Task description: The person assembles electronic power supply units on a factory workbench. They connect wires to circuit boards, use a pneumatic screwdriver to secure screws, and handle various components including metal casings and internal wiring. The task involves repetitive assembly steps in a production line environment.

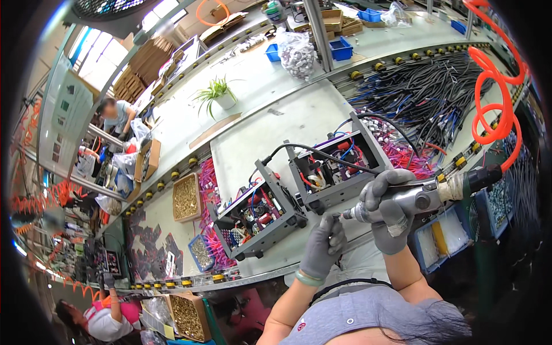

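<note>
While the right hand [386,210] grips a pneumatic screwdriver [422,195], the left hand [323,244] pinches its tip beside two open chassis [336,172].

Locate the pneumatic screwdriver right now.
In the head view, right of centre: the pneumatic screwdriver is gripped in the right hand, its tip beside the left hand, just below the nearer open grey chassis, with the orange coiled hose trailing off it.

Electronics assembly factory: conveyor line [253,123], wire bundles [425,92].
</note>
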Motion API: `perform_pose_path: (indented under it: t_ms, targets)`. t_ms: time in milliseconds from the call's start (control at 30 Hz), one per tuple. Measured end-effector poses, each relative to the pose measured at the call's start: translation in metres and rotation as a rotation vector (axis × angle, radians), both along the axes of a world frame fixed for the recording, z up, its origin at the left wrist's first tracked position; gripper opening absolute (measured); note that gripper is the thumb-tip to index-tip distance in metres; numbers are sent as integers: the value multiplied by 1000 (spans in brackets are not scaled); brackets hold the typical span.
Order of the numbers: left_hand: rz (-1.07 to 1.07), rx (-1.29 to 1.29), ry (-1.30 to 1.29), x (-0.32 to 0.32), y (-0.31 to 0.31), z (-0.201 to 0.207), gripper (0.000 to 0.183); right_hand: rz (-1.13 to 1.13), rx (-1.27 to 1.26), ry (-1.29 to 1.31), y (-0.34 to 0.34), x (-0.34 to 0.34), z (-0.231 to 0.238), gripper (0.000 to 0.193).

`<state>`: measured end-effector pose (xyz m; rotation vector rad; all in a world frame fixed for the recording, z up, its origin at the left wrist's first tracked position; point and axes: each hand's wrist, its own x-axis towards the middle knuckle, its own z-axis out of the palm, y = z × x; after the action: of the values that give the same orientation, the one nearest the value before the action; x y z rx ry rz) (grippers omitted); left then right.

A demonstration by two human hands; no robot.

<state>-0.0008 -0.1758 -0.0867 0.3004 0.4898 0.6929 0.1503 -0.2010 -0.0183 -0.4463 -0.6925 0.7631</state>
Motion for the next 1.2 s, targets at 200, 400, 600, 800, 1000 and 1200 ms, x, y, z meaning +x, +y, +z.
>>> perform_pose_path:
  t_ms: [200, 400, 600, 800, 1000, 1200]
  targets:
    - [-5, 92, 120, 10, 10, 21, 32, -36, 87, -12, 1, 4, 4, 53]
    - [-81, 436, 332, 8, 8, 21, 39, 254, 185, 2, 12, 32, 1, 55]
    - [-187, 420, 701, -20, 19, 45, 70, 186, -28, 485, 23, 21, -7, 40]
    - [-107, 1173, 1134, -34, 88, 85, 39, 418, -280, 437, 56, 26, -41, 28]
    - [-274, 1460, 1267, 0, 187, 62, 31, 427, -377, 333, 124, 69, -30, 38]
    - [-623, 1026, 973, 35, 200, 67, 27, 518, -242, 487, 122, 81, -48, 35]
